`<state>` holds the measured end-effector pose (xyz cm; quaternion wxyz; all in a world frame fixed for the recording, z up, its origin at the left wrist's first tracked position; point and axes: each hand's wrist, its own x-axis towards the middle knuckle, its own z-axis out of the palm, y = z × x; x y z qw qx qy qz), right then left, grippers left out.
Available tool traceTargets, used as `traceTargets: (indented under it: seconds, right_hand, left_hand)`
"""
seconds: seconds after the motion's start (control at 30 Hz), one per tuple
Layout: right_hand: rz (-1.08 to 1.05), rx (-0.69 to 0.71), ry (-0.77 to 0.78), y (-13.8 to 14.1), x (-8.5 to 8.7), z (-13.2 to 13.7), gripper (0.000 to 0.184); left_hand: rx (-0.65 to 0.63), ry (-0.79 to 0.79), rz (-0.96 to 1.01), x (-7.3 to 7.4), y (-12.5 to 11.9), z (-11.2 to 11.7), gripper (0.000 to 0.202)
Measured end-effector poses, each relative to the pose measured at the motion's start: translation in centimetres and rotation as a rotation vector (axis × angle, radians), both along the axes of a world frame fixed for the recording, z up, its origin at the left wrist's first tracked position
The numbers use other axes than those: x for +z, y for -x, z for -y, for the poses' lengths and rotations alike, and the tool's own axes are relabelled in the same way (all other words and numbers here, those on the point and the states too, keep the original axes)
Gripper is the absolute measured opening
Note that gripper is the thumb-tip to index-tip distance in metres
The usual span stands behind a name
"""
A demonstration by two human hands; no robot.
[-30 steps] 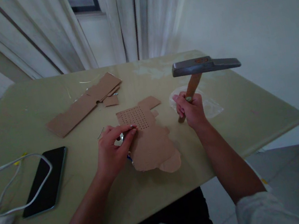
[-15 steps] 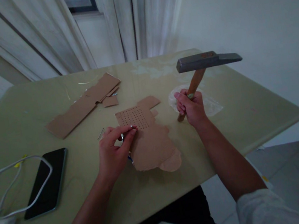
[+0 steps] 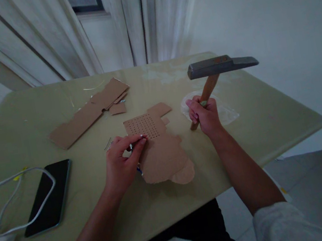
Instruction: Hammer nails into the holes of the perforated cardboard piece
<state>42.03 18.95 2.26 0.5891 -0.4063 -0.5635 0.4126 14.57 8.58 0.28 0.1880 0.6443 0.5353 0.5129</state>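
My right hand [image 3: 208,116] is wrapped round the wooden handle of a hammer [image 3: 219,65]. Its dark metal head is raised above the table, with the narrow end to the right. With thumb and forefinger, my left hand [image 3: 122,155] pinches what looks like a small nail, mostly hidden by the fingertips. Those fingertips are over a piece of brown cardboard [image 3: 164,157], at the lower edge of its rows of small punched holes. Something shiny and something blue show partly beneath my left hand. Thin metal pins [image 3: 107,143] lie just beyond that hand.
A long cardboard strip [image 3: 87,120] and smaller scraps lie at the back left of the table [image 3: 105,232]. A black phone [image 3: 48,197] is at the left under a white cable [image 3: 43,202]. Clear plastic [image 3: 227,113] lies behind my right hand.
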Motion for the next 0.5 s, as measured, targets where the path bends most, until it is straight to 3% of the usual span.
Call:
traceTargets:
  seconds: [0.3,0.5]
  right_hand:
    - [0.022,0.021,0.019,-0.1,0.0,-0.1,0.064]
    - [0.101,-0.044,-0.09,0.0,0.3,0.6,0.058]
  left_hand:
    - [-0.004,0.002,-0.123,0.9,-0.1,0.1,0.016]
    - [0.006,-0.016,-0.253,1.3,-0.3,0.1,0.018]
